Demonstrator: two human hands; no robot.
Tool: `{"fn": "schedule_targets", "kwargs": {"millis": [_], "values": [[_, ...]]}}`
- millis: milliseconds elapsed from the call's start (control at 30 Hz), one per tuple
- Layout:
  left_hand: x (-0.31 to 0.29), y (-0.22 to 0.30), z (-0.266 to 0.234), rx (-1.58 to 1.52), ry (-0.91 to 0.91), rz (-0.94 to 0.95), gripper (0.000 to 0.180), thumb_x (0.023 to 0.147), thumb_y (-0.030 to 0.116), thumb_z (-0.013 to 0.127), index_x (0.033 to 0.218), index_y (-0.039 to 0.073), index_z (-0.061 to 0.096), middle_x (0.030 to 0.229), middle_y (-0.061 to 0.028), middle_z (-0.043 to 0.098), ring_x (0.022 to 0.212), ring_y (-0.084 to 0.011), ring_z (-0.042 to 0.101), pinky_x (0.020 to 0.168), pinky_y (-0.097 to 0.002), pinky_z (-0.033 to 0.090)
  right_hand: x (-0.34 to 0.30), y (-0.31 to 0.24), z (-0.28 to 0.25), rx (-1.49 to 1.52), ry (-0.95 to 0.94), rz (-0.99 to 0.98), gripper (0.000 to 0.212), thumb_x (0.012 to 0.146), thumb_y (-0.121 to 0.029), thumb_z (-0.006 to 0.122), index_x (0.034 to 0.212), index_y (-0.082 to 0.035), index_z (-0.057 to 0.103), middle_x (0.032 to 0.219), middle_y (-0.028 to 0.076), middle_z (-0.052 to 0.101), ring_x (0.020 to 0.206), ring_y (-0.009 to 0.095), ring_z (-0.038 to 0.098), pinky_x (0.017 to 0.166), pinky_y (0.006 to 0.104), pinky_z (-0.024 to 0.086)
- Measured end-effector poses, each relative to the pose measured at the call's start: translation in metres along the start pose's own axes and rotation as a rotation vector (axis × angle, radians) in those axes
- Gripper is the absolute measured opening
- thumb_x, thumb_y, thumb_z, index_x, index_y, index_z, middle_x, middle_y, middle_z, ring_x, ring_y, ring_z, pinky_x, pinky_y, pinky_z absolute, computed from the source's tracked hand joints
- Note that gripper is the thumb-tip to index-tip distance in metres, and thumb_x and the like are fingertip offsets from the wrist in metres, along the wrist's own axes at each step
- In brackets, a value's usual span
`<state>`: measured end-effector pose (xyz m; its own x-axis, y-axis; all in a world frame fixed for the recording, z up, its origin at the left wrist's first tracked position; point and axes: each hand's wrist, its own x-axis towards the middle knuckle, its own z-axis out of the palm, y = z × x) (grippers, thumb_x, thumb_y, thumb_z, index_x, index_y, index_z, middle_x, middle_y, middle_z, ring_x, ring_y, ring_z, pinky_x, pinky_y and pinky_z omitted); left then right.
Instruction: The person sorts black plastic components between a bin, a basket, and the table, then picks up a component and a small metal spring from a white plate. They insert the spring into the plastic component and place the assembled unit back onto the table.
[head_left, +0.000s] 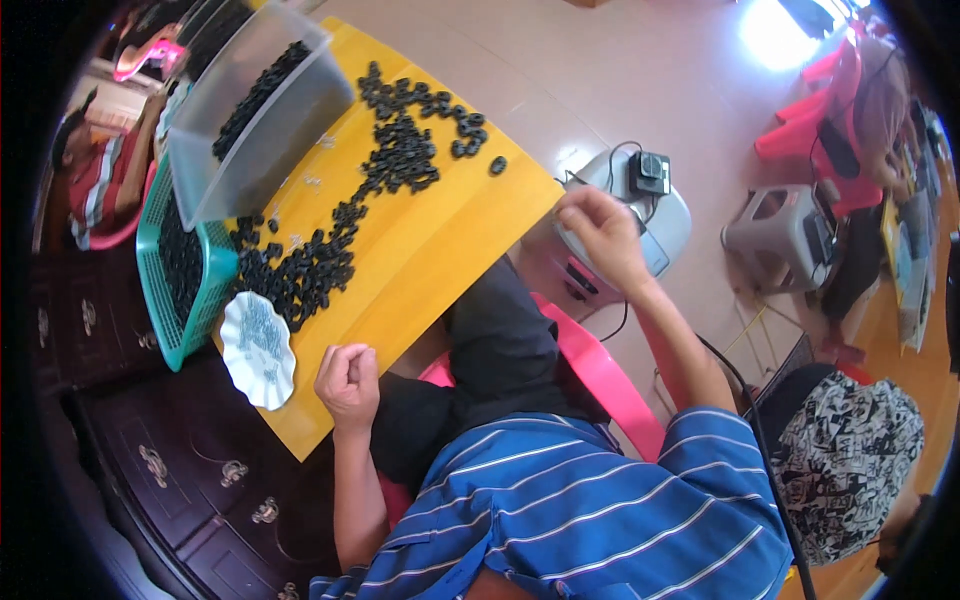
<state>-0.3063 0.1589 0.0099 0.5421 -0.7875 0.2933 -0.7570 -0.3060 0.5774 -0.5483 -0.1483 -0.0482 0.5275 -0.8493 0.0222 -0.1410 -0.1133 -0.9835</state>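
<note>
My left hand (348, 388) is closed at the near edge of the yellow tabletop (440, 245), its fingers curled in. Whatever it may hold is hidden. Past the right corner of the tabletop is my right hand (603, 232), thumb and fingertips drawn together; I cannot make out anything between them. Small black ring-like pieces (402, 150) lie in a long, irregular heap across the tabletop. One black piece (498, 165) sits apart, toward the right corner. Left of my left hand stands a white scalloped dish (284, 385) holding many tiny greyish bits.
A translucent bin (310, 115) with black pieces is tilted at the table's far left, beside a green basket (222, 262) of similar pieces. Dark drawers (190, 440) stand at left. A grey-white appliance (672, 222) is under my right hand. Other people sit left and right.
</note>
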Motion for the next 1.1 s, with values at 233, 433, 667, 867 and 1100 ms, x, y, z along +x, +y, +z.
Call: {"fn": "schedule_targets", "kwargs": {"millis": [233, 433, 667, 867, 1100], "values": [[0.000, -0.004, 0.007, 0.058, -0.017, -0.076, 0.007, 0.085, 0.003, 0.069, 0.083, 0.001, 0.062, 0.068, -0.0023, 0.050, 0.051, -0.0094, 0.039, 0.047, -0.0254, 0.029, -0.030, 0.037, 0.014, -0.010, -0.085, 0.183, 0.014, 0.089, -0.011, 0.066, 0.099, -0.002, 0.068, 0.077, 0.006, 0.067, 0.069, 0.009, 0.061, 0.064, 0.0268, 0.050], [0.004, -0.002, 0.010, 0.088, -0.005, -0.087, 0.011, 0.086, 0.003, 0.068, 0.079, 0.002, 0.060, 0.067, -0.0019, 0.048, 0.051, -0.0098, 0.038, 0.047, -0.0262, 0.028, 0.022, 0.069, -0.008, 0.532, 0.243, 0.342, 0.013, 0.097, -0.016, 0.061, 0.105, -0.005, 0.062, 0.090, 0.001, 0.066, 0.080, 0.009, 0.060, 0.073, 0.0235, 0.047], [0.008, 0.000, 0.008, 0.092, -0.031, -0.100, 0.010, 0.086, 0.004, 0.067, 0.079, 0.002, 0.059, 0.067, -0.0028, 0.049, 0.050, -0.0105, 0.037, 0.046, -0.0265, 0.028, 0.164, 0.069, -0.007, 0.613, 0.438, 0.284, 0.025, 0.093, -0.019, 0.064, 0.113, -0.003, 0.061, 0.097, 0.005, 0.067, 0.087, 0.014, 0.065, 0.076, 0.0287, 0.051], [0.011, -0.003, 0.008, 0.090, -0.060, -0.092, 0.007, 0.084, 0.003, 0.067, 0.081, 0.004, 0.060, 0.066, -0.0056, 0.052, 0.048, -0.0158, 0.042, 0.045, -0.0291, 0.031, 0.282, 0.155, -0.001, 0.089, 0.245, 0.515, 0.014, 0.083, -0.018, 0.069, 0.088, -0.005, 0.067, 0.088, 0.005, 0.070, 0.072, 0.010, 0.064, 0.063, 0.0248, 0.050], [0.009, -0.011, 0.000, 0.119, -0.137, -0.077, 0.008, 0.081, 0.001, 0.066, 0.085, 0.005, 0.061, 0.068, -0.0085, 0.056, 0.054, -0.0247, 0.053, 0.049, -0.0345, 0.040, 0.314, 0.267, -0.012, -1.191, -0.217, 0.499, 0.022, 0.078, -0.024, 0.066, 0.085, -0.005, 0.076, 0.082, 0.014, 0.074, 0.080, 0.027, 0.073, 0.075, 0.0401, 0.057]]}}
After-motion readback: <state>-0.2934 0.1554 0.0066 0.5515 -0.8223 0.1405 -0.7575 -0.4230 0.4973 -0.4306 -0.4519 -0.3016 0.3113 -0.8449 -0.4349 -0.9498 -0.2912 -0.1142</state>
